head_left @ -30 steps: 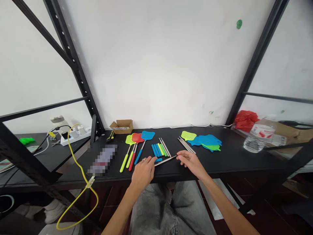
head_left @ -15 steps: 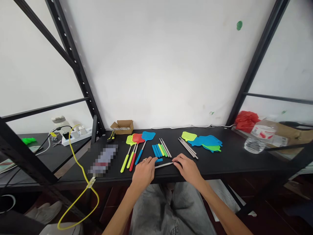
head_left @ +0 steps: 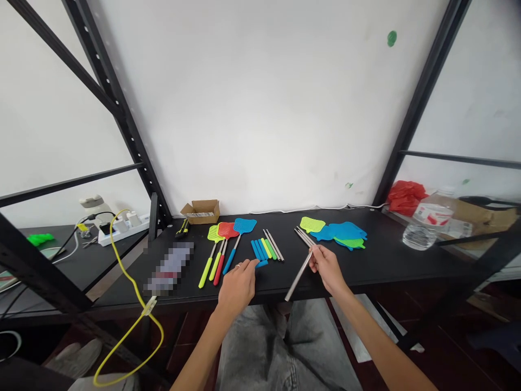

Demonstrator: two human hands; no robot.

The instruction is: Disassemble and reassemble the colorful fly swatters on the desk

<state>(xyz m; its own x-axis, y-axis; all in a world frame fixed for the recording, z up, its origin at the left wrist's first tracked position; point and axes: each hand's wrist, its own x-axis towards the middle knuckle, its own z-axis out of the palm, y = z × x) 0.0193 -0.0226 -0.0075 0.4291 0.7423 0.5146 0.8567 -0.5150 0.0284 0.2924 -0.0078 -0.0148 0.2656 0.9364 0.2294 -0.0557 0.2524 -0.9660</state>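
Silver metal rod (head_left: 298,277) swings clear, right hand (head_left: 326,267) alone pinching it; left hand (head_left: 239,283), grip unclear, meets blue tubular handle (head_left: 262,263).

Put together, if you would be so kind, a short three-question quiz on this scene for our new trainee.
1. Multiple choice: what does the right hand hold?
A) a plastic bottle
B) a metal rod
C) a cardboard box

2. True or false: the red swatter lies between a yellow-green swatter and the blue swatter.

3. Short answer: what colour is the loose grip at the fingertips of the left hand?

Key: 1. B; 2. True; 3. Blue
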